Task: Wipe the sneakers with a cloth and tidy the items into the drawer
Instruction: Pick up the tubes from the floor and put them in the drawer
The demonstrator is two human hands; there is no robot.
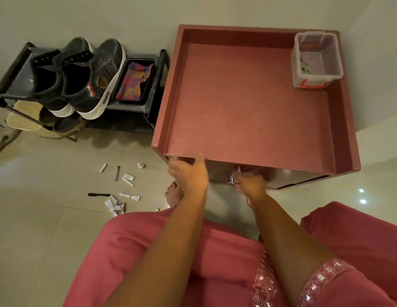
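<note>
Sneakers (82,78), dark with white soles, are seen standing side by side on the top shelf of a black rack (13,80) at the upper left, against the wall. Beside them on the same shelf a black tray (135,82) with a multicoloured inside is set. To the right of the rack a reddish cabinet (248,96) is placed, its rimmed top bare apart from a clear plastic box (316,60) in the far right corner. The drawer front (217,173) just under the cabinet's near edge is reached by both hands. The left hand (188,173) is laid against the near edge at the left, thumb up on the rim and fingers curled under it. The right hand (250,182) is closed around the metal handle (233,177) of the drawer (only part of the handle is visible past the fingers). On the tiled floor (49,218) to the left, well apart from the cabinet, small tubes (114,203) and a dark knife-like item (99,194) are scattered. A bare foot (172,193) is seen below the left hand, and pink clothing (137,251) fills the bottom of the view.
</note>
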